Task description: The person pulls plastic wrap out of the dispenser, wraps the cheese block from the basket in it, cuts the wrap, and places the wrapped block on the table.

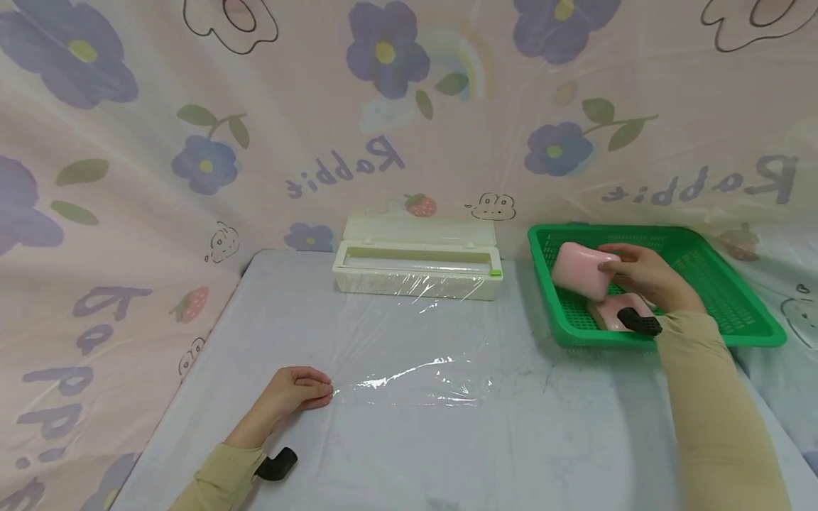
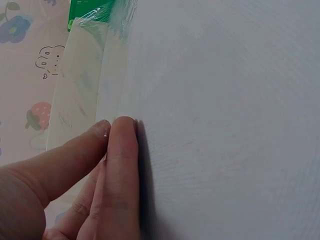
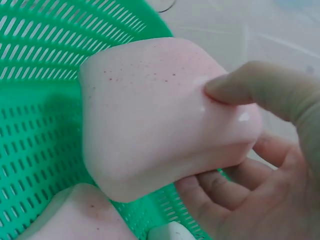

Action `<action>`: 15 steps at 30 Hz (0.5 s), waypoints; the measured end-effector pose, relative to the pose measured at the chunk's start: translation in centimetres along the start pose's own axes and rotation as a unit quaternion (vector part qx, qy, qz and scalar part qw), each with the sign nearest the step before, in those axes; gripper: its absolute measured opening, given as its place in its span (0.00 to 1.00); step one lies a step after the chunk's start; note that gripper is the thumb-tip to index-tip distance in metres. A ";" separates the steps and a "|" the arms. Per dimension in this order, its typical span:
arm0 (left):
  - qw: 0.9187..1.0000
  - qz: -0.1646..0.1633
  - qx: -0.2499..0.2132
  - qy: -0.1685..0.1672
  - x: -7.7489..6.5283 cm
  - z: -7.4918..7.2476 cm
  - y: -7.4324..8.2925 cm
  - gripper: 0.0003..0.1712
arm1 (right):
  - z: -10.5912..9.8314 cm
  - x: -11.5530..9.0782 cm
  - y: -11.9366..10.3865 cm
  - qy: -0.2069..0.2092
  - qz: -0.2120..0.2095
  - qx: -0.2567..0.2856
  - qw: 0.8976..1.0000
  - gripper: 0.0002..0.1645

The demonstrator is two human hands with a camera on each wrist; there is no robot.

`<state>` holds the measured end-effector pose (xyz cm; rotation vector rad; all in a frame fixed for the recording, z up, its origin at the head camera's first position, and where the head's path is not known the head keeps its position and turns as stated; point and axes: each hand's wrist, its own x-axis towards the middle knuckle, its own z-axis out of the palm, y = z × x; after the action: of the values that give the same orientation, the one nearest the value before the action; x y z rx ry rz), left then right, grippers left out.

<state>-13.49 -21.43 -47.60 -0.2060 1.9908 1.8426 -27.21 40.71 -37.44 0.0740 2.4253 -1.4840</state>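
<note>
My right hand grips a pink rounded block, thumb on its upper face and fingers beneath, over the left part of the green basket. Small dark red specks dot the block in the right wrist view. Below it in the basket lies a second pink block. Over on the left, my left hand pinches the near left corner of a clear sheet of plastic wrap between thumb and fingers. The sheet runs back over the front of a cream wrap dispenser, whose lid stands up.
Inside the dispenser a wrap roll shows, with a small green piece at its right end. A pale cloth covers the table. Behind and to the left hangs a printed curtain. A whitish rounded thing sits low in the basket.
</note>
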 end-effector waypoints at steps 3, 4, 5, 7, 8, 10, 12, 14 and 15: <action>1.000 0.003 0.003 -0.003 0.0 0.0 0.0 0.15 | -0.3 -0.5 0.0 0.026 -0.008 0.042 0.999 0.43; 1.000 0.004 0.003 -0.005 0.0 0.0 0.0 0.15 | -0.4 -0.7 0.0 0.032 -0.013 0.056 0.998 0.42; 1.000 0.004 0.002 -0.005 0.0 0.0 0.1 0.15 | -0.5 -0.8 -0.1 0.039 -0.017 0.072 0.996 0.41; 1.000 0.003 0.001 -0.003 0.0 0.0 0.1 0.15 | -0.7 -1.1 -0.1 0.045 -0.025 0.119 0.992 0.36; 1.000 0.002 0.000 -0.001 0.0 0.0 0.1 0.16 | -0.8 -1.2 -0.1 0.048 -0.028 0.143 0.988 0.34; 1.000 0.001 0.000 -0.001 -0.1 0.1 0.2 0.16 | -0.9 -1.5 -0.3 0.047 -0.033 0.175 0.983 0.31; 1.000 0.001 0.000 -0.002 -0.1 0.1 0.2 0.16 | -1.0 -1.8 -0.6 0.047 -0.035 0.204 0.977 0.30; 1.000 0.003 -0.002 -0.006 -0.1 0.1 0.2 0.16 | -0.9 -2.1 -1.1 0.045 -0.040 0.219 0.974 0.31; 1.000 0.004 -0.001 -0.008 -0.1 0.1 0.2 0.16 | -0.8 -2.2 -1.5 0.044 -0.044 0.225 0.972 0.32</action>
<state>-13.41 -21.32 -47.40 -0.1819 1.9818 1.8458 -25.54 40.98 -35.20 0.1336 2.1296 -2.0870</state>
